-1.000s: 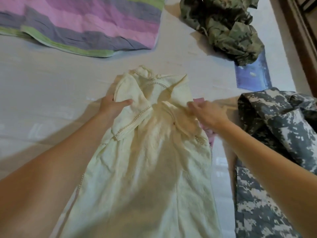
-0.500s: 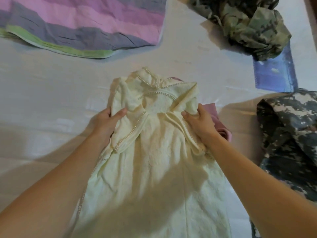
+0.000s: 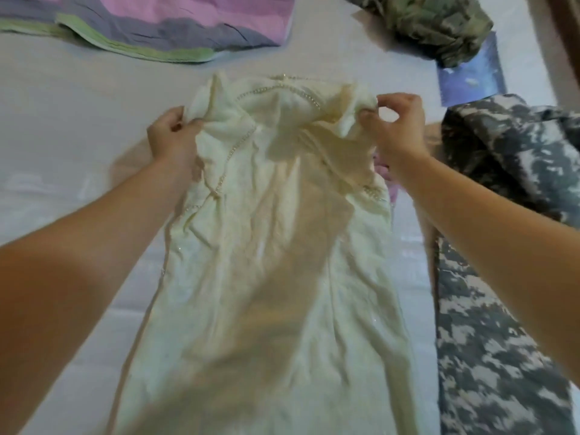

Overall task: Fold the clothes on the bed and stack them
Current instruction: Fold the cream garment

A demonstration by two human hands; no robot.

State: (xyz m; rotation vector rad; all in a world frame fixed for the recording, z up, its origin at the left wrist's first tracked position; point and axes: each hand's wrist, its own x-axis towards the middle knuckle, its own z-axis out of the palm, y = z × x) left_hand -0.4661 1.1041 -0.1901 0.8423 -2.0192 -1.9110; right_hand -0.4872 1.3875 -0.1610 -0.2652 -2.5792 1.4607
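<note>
- Change: half a second ago both hands lay against the bodice with the sleeves turned in. The left hand [image 3: 171, 136] and right hand [image 3: 396, 128] are now further apart, at the far corners of the cream dress [image 3: 276, 262].
- Grip: each hand pinches a bunched shoulder of the dress between thumb and curled fingers. The far edge is drawn taut between them and appears slightly raised.
- Position: the dress lies lengthwise at the centre of the bed [image 3: 62, 127], neckline far and skirt running near, out of view at the bottom.
- Meaning: the width looks already narrowed. The lengthwise fold, far edge towards the near hem, is judged to be the next step. No stack is visible yet.
- Material: the dress is thin, soft and creased, with a bead trim [image 3: 301, 95] along the neckline and left seam. It should drape loosely when lifted.
- Surroundings: a pink cloth [image 3: 387, 175] shows at the right edge of the dress. A grey camouflage garment [image 3: 502, 215] lies right, a green camouflage garment [image 3: 436, 23] far right, and a striped blanket [image 3: 141, 20] far left.
</note>
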